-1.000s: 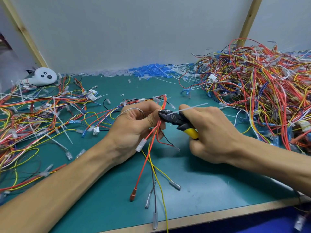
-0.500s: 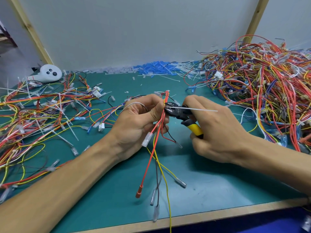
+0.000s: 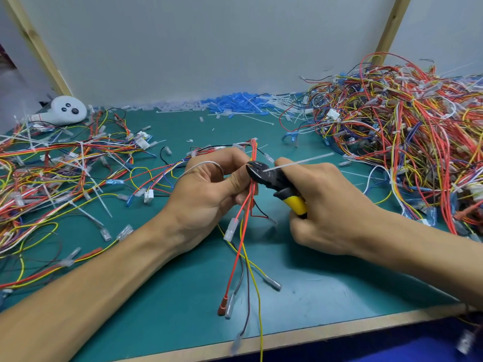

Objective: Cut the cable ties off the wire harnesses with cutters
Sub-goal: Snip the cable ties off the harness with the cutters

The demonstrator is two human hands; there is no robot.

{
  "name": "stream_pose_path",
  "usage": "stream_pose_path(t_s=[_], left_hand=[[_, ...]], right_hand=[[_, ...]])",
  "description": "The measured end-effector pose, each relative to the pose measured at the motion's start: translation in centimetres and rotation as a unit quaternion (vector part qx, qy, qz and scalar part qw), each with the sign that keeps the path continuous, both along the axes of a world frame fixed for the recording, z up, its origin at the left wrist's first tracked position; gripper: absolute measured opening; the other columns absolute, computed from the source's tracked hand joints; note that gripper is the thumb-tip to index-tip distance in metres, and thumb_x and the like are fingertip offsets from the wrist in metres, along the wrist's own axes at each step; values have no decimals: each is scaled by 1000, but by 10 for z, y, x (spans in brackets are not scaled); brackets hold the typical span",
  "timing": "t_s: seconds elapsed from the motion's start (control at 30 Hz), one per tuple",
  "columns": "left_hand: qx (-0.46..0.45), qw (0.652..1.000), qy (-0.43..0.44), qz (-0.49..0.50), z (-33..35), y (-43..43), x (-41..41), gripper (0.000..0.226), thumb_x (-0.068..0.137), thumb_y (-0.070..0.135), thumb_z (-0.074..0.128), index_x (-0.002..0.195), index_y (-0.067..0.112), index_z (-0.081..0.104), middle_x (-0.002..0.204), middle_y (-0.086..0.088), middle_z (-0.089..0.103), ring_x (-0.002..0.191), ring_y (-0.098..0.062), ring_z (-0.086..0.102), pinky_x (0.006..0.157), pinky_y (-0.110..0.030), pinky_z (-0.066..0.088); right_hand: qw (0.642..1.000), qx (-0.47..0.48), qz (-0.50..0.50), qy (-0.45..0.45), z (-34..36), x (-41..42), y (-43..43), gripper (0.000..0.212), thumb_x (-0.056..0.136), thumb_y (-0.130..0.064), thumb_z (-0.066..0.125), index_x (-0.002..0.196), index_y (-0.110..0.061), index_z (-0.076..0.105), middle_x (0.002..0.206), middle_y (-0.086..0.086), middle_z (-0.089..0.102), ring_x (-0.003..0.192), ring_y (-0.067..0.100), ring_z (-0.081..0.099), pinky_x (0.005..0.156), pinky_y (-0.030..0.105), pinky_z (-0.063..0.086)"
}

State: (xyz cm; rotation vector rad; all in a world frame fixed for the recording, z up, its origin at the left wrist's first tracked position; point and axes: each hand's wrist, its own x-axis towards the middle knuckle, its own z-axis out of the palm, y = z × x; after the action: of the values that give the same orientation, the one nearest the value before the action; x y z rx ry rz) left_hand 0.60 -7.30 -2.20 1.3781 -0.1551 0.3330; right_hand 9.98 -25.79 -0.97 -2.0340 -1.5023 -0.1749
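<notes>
My left hand (image 3: 209, 194) grips a small wire harness (image 3: 244, 231) of red, yellow and dark wires, whose loose ends hang down toward the table's front edge. My right hand (image 3: 326, 210) grips black cutters with a yellow handle (image 3: 277, 182). The cutter jaws sit against the bundle just right of my left thumb. A thin white cable tie (image 3: 300, 162) sticks out to the right from the jaws, over my right fingers. Whether the jaws are closed on the tie I cannot tell.
A big tangle of harnesses (image 3: 407, 142) fills the right side of the green mat (image 3: 170, 296). Spread-out harnesses and loose ties (image 3: 57, 173) lie at the left. Blue and white offcuts (image 3: 235, 105) line the back wall. A white device (image 3: 65, 111) sits at the far left.
The white tie's free end has swung from pointing up-right to lower and back up a little. Both hands stay together on the harness, the cutters still at the bundle.
</notes>
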Motion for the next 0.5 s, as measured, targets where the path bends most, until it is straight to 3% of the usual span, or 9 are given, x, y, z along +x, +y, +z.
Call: stream_pose_path(t_s=[0.1,0.2,0.33,0.5], left_hand=[[7,1000,6,3,1,1,1,13,83,16,65,74,19,74,66,-5,59,58,-22,49,57,-26,47],[6,1000,6,-2,3,2,2,16,85,14,64,74,20,74,65,-4,59,58,-20,50,57,-26,47],[6,1000,11,-25,5,3,0,9,82,16,70,74,16,72,66,-5,57,60,-18,48,58,-25,43],[0,1000,-13,26,5,7,1,11,89,5,65,80,0,59,68,-7,58,61,-17,49,57,-20,43]], right_hand=[[1000,-9,-21,-7,5,1,-2,20,64,-15,47,83,-22,43,56,-16,43,60,31,32,49,39,33],[1000,-14,-23,-13,7,1,-4,20,66,-17,47,80,-26,37,55,-5,34,60,38,31,48,46,31],[998,-38,-22,-36,5,0,-4,37,66,-17,50,83,-38,25,67,-18,34,67,25,29,53,39,27],[997,-67,-38,-21,7,1,-2,35,68,-20,50,82,-37,23,78,-20,36,73,10,42,58,37,27]])
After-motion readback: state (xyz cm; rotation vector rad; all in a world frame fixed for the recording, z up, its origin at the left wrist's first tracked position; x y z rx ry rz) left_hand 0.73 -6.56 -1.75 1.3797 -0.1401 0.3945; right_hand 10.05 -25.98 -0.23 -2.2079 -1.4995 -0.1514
